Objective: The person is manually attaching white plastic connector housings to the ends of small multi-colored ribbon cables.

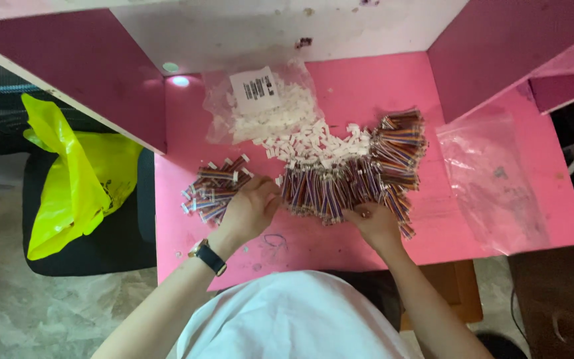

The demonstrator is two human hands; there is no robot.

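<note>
I am resting my left hand (252,205) at mid-frame between the small finished wire pile (212,189) and the long fan of striped wire leads (360,174) — my right hand (375,223) is touching its lower edge, white connectors (313,141) lying above on the pink table (446,219).

table (313,242): matt pink laminate | bags (493,179): clear glossy plastic | connectors (313,136): white plastic | sack (78,179): shiny yellow plastic

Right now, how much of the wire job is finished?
Looks done: a small pile of wires with white ends by the left hand. In hand: both hands work at the near edge of the big row of striped wires; the right hand touches it. Left: most of that row, plus loose white connectors.
</note>
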